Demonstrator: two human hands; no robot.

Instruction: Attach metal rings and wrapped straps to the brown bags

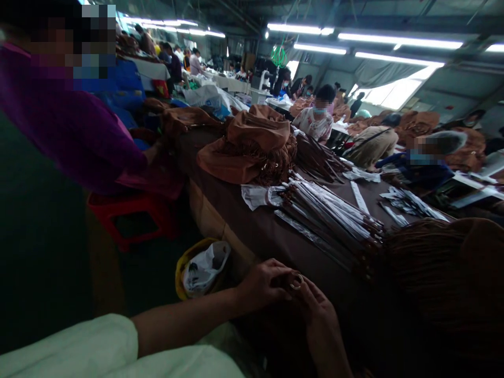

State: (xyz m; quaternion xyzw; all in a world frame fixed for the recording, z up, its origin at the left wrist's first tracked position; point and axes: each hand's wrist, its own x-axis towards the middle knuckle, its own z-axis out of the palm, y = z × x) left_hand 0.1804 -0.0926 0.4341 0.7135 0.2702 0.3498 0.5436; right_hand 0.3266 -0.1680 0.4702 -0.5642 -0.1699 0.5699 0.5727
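Close together at the table's near edge, both my hands are closed around a small metal ring (296,282). My left hand (263,286) reaches in from the left, its fingers pinched at the ring's left side beside something dark brown. From below comes my right hand (319,307), thumb and fingers closed at the ring's right side. Whether the ring is fixed to a strap is too dark to tell. Beyond my hands lies a bundle of brown straps (331,215), partly wrapped in white.
Brown fringed bags (252,142) are piled farther along the dark-covered table (232,202). Another brown fringed pile (452,273) lies at right. Below the edge stands a yellow bin (179,273) with a white liner. A person in purple (74,131) sits left on a red stool (118,207).
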